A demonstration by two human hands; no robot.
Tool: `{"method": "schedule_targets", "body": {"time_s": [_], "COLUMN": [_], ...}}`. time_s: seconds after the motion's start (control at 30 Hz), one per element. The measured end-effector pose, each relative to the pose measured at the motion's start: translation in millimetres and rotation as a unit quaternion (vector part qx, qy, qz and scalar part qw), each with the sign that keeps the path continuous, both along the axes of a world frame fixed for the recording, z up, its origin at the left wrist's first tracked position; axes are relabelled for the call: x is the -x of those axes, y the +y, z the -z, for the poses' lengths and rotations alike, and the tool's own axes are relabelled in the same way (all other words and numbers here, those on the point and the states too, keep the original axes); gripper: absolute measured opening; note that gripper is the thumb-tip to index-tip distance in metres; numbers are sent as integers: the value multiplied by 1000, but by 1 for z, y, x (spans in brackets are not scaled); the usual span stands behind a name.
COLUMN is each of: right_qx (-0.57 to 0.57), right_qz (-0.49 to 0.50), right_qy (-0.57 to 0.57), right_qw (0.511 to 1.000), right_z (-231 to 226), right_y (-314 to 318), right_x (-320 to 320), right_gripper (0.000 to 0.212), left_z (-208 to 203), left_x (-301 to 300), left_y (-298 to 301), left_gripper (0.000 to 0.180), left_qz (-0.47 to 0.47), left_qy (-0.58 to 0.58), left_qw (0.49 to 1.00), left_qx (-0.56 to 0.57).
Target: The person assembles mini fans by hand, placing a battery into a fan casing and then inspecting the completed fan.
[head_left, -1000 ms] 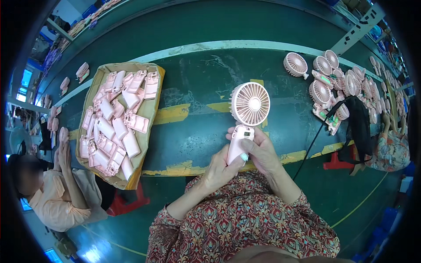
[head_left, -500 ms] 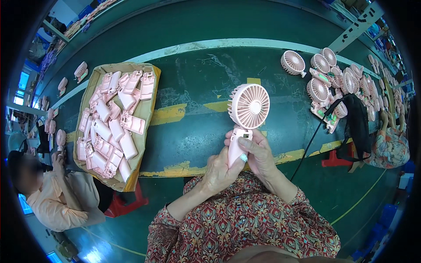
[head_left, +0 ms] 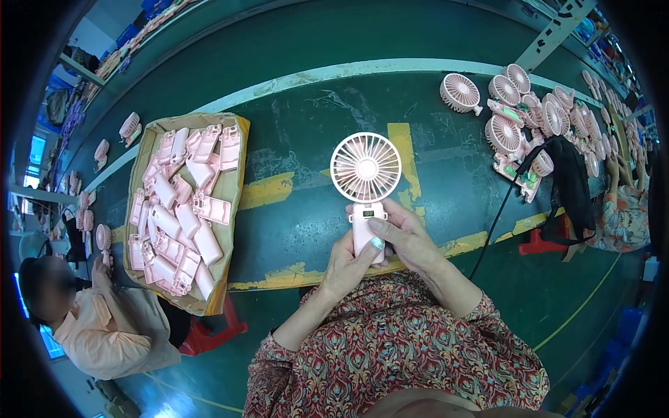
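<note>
Shifted leftward, the pink fan (head_left: 366, 169), its display (head_left: 368, 214) unreadable, is clasped by left fingers (head_left: 366, 258) and right fingers (head_left: 385, 230).

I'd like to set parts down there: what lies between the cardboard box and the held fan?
In the head view, only green tabletop with worn yellow markings lies between the cardboard box and the held pink fan.

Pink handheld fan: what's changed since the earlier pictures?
The handheld fan has shifted left, its handle straightened from a slant to nearly upright, and it now faces the camera more squarely. The left hand and right hand moved with it, neither letting go. The box of pink casings and clustered fans stayed put.
</note>
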State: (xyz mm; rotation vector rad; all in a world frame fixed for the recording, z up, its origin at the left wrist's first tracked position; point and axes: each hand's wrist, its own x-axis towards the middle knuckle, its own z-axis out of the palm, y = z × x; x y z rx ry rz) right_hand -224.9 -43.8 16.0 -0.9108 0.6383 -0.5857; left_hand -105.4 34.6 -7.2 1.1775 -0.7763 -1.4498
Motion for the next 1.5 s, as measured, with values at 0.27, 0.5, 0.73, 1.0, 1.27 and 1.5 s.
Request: {"method": "schedule_targets", "body": {"time_s": [0.27, 0.5, 0.73, 1.0, 1.27, 1.5], "right_qx": [-25, 2, 13, 59, 48, 65], "right_qz": [36, -21, -7, -10, 29, 5], "right_qy": [-23, -22, -15, -15, -22, 13], "right_qw": [999, 1000, 1000, 998, 998, 998], "right_z": [8, -5, -10, -7, -12, -15], "right_y": [-1, -13, -2, 16, 50, 59], "right_x": [-1, 6, 21, 34, 40, 50], "right_gripper": [39, 47, 53, 63, 60, 54], "left_z": [-2, 11, 11, -27, -55, -48], "left_x": [-2, -13, -13, 9, 18, 29], "left_y": [-9, -16, -12, 2, 23, 33], "left_gripper": [21, 35, 41, 28, 15, 21], "left_qz": [16, 104, 162, 107, 146, 139], "left_qy": [-81, 223, 184, -270, -216, -195], "left_qw": [996, 969, 969, 956, 965, 970], "left_qx": [-31, -21, -8, 52, 21, 51]}}
